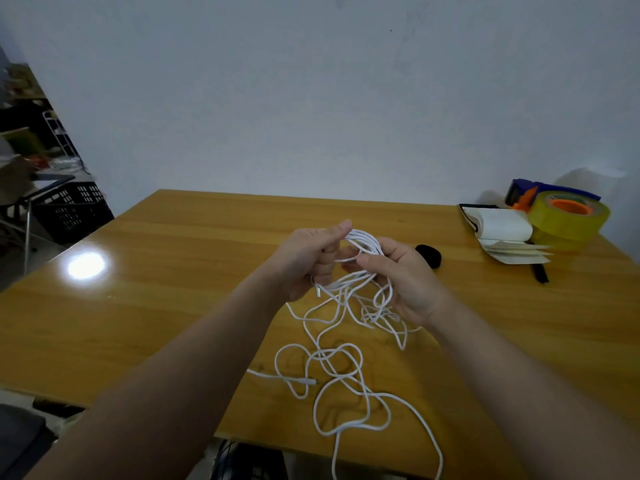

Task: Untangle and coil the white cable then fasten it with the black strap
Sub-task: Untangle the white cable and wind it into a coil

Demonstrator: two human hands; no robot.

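Your left hand [306,261] and right hand [403,275] had fingers curled round the half-coiled white cable [363,245], its remainder tangled on the counter [173,306]

Most of the black strap [431,257] lies hidden behind the right hand [405,282], so its form cannot be told. A loop of the white cable [363,239] is cut off by the bottom edge. The clutter [31,150] at far left is too dim and blurred to name.
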